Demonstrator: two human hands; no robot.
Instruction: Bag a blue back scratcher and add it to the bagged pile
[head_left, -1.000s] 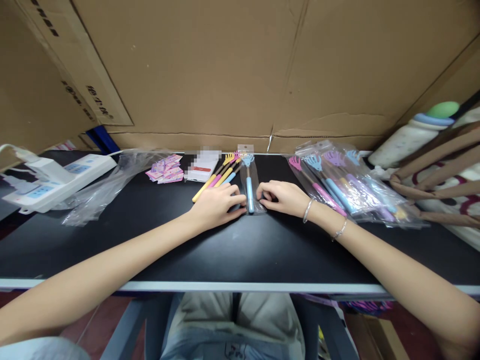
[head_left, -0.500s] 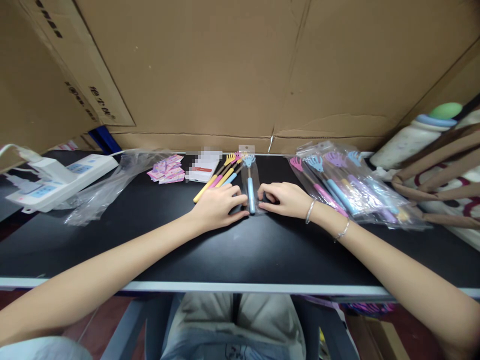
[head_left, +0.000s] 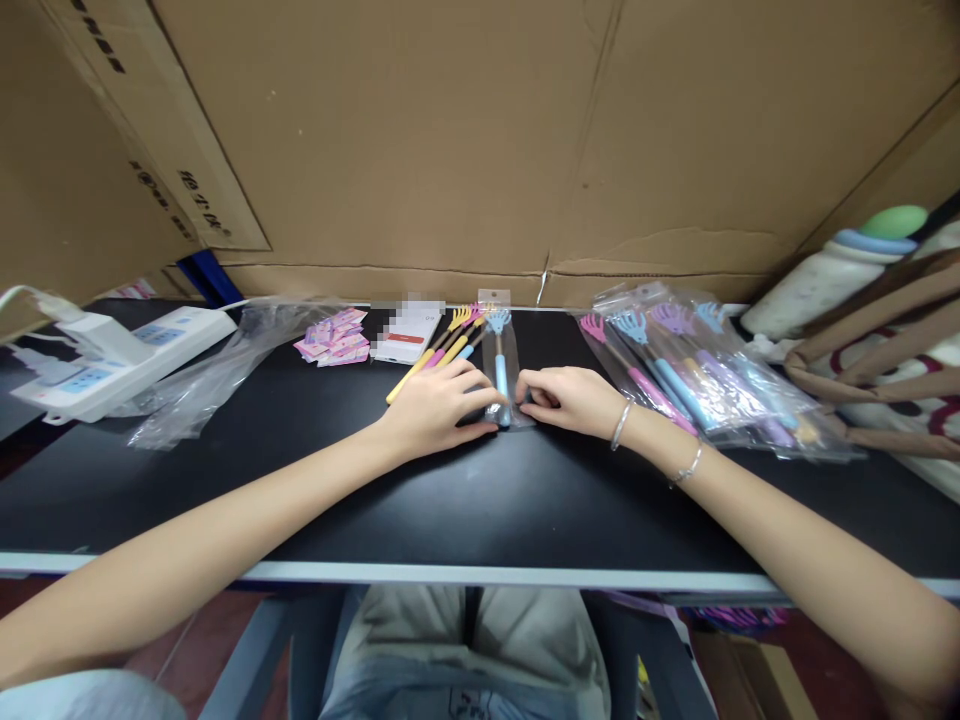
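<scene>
A blue back scratcher in a clear plastic sleeve (head_left: 499,365) lies lengthwise on the black table (head_left: 480,500), claw end away from me. My left hand (head_left: 435,410) presses on the sleeve's lower left edge with its fingertips. My right hand (head_left: 570,398) pinches the lower right edge with curled fingers. Both hands meet at the sleeve's near end. Just left of it lie loose back scratchers (head_left: 442,350) with yellow, pink and blue handles.
A pile of bagged back scratchers (head_left: 690,370) lies at the right, beside a bottle (head_left: 825,275) and a strapped bag (head_left: 885,370). Pink cards (head_left: 334,338), a white box (head_left: 405,330), empty plastic bags (head_left: 217,370) and a power strip (head_left: 112,360) lie left. Cardboard walls stand behind.
My fingers have shifted slightly at the sleeve's near end, folding it a little. The arms and everything else stay where they were.
</scene>
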